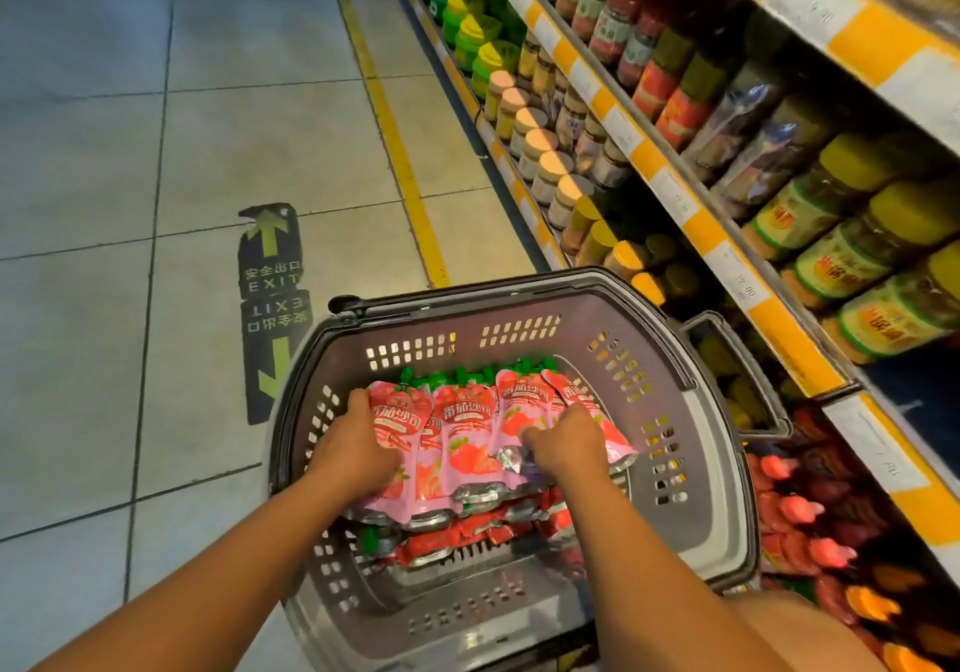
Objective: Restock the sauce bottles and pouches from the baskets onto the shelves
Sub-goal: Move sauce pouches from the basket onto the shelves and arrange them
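Note:
A grey plastic basket (691, 442) stands on the floor by the shelves, holding a stack of pink-and-red tomato sauce pouches (467, 437) with green caps. My left hand (353, 448) grips the left end of the top row of pouches. My right hand (563, 445) grips the right end of the same row, its fingers curled over the pouches. More pouches (457, 536) lie underneath in the basket. The lowest shelf (800, 505) at right holds red sauce bottles.
Shelves with yellow-and-white price strips (691, 214) run along the right, filled with jars and bottles. A tiled floor (156, 151) with a yellow line and a green exit sticker (270, 307) spreads to the left. The basket's handle (737, 359) hangs toward the shelves.

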Action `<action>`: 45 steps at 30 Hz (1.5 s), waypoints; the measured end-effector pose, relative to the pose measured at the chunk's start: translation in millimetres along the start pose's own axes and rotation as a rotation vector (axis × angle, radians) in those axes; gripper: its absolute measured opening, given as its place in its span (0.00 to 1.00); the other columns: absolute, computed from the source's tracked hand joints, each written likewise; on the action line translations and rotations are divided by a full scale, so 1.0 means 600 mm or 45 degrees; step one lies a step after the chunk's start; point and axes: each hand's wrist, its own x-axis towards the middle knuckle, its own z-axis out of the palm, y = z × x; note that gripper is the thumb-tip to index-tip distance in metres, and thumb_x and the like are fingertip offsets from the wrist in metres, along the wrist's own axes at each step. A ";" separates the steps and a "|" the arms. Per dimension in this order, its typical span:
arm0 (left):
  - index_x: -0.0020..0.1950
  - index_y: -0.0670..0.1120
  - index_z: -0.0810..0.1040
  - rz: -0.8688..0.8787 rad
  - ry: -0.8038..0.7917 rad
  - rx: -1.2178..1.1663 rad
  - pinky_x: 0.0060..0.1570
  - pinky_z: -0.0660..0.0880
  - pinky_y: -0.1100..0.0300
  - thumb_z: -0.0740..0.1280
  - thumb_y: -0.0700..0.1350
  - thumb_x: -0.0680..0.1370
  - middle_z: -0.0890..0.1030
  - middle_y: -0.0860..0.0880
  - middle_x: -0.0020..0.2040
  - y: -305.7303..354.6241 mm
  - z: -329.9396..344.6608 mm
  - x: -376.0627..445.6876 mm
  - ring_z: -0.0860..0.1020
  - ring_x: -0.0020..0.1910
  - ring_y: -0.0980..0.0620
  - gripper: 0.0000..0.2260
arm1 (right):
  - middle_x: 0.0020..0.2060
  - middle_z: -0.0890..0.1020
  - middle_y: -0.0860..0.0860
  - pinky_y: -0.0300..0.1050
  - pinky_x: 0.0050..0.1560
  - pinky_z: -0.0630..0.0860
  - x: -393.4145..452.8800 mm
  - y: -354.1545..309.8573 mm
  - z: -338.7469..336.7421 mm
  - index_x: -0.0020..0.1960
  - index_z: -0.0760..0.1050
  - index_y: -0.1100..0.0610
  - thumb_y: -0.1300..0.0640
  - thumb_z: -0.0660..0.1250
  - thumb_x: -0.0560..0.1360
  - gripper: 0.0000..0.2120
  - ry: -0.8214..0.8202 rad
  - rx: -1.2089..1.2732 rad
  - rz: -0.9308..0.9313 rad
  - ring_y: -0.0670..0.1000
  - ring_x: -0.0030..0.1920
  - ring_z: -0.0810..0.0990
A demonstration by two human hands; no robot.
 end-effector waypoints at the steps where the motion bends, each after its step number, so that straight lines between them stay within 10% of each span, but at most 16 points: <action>1: 0.72 0.51 0.61 0.003 0.011 -0.027 0.48 0.82 0.46 0.76 0.44 0.72 0.81 0.48 0.54 0.001 0.000 0.001 0.82 0.48 0.46 0.34 | 0.61 0.80 0.61 0.57 0.55 0.82 0.000 -0.004 -0.001 0.69 0.68 0.62 0.52 0.77 0.71 0.33 -0.008 0.025 0.030 0.63 0.58 0.81; 6: 0.62 0.49 0.64 -0.023 0.002 -0.128 0.43 0.82 0.50 0.80 0.46 0.70 0.81 0.49 0.50 0.000 0.000 0.006 0.82 0.45 0.48 0.30 | 0.57 0.80 0.61 0.61 0.51 0.84 -0.004 -0.017 -0.002 0.71 0.64 0.64 0.52 0.80 0.65 0.42 -0.088 0.232 0.108 0.64 0.54 0.82; 10: 0.49 0.51 0.73 -0.008 -0.019 -0.160 0.39 0.78 0.57 0.81 0.46 0.68 0.81 0.52 0.44 -0.003 0.003 0.006 0.82 0.43 0.51 0.19 | 0.49 0.84 0.66 0.67 0.46 0.84 -0.016 -0.016 0.000 0.57 0.75 0.68 0.56 0.79 0.63 0.27 -0.222 0.439 0.128 0.66 0.47 0.86; 18: 0.51 0.49 0.76 -0.032 -0.111 -0.459 0.26 0.76 0.63 0.81 0.40 0.69 0.85 0.47 0.43 0.002 -0.003 -0.009 0.84 0.31 0.55 0.18 | 0.26 0.74 0.54 0.46 0.37 0.71 -0.046 0.005 -0.036 0.35 0.74 0.59 0.58 0.72 0.70 0.10 -0.321 0.705 0.219 0.54 0.31 0.72; 22: 0.54 0.43 0.79 -0.070 -0.156 -0.712 0.36 0.83 0.51 0.80 0.40 0.70 0.87 0.44 0.40 0.015 -0.016 -0.020 0.87 0.37 0.45 0.17 | 0.45 0.82 0.58 0.48 0.35 0.81 -0.069 0.018 -0.067 0.49 0.79 0.59 0.58 0.73 0.71 0.09 -0.454 0.928 0.292 0.58 0.40 0.83; 26: 0.57 0.39 0.79 -0.049 -0.242 -0.881 0.50 0.83 0.38 0.80 0.39 0.71 0.87 0.38 0.45 0.036 -0.031 -0.038 0.86 0.43 0.37 0.18 | 0.35 0.83 0.55 0.55 0.41 0.85 -0.097 0.029 -0.102 0.50 0.80 0.58 0.60 0.73 0.70 0.10 -0.499 1.045 0.212 0.55 0.36 0.86; 32: 0.60 0.38 0.79 0.081 -0.399 -1.111 0.43 0.83 0.42 0.79 0.42 0.67 0.86 0.35 0.49 0.096 -0.054 -0.092 0.86 0.44 0.36 0.24 | 0.48 0.79 0.59 0.57 0.40 0.84 -0.160 0.059 -0.186 0.51 0.80 0.60 0.63 0.73 0.67 0.12 -0.395 1.250 0.133 0.61 0.44 0.84; 40: 0.69 0.33 0.74 0.073 -0.743 -1.197 0.67 0.72 0.37 0.69 0.44 0.73 0.79 0.31 0.64 0.191 -0.043 -0.195 0.79 0.58 0.34 0.27 | 0.55 0.86 0.61 0.62 0.50 0.85 -0.284 0.189 -0.303 0.61 0.78 0.60 0.65 0.70 0.73 0.16 -0.106 1.553 0.092 0.61 0.53 0.87; 45: 0.72 0.33 0.72 0.227 -0.865 -1.134 0.55 0.80 0.41 0.67 0.43 0.77 0.76 0.30 0.67 0.254 -0.020 -0.267 0.80 0.55 0.36 0.25 | 0.51 0.87 0.61 0.56 0.43 0.84 -0.375 0.298 -0.344 0.62 0.78 0.62 0.66 0.69 0.72 0.18 0.105 1.910 0.098 0.60 0.48 0.88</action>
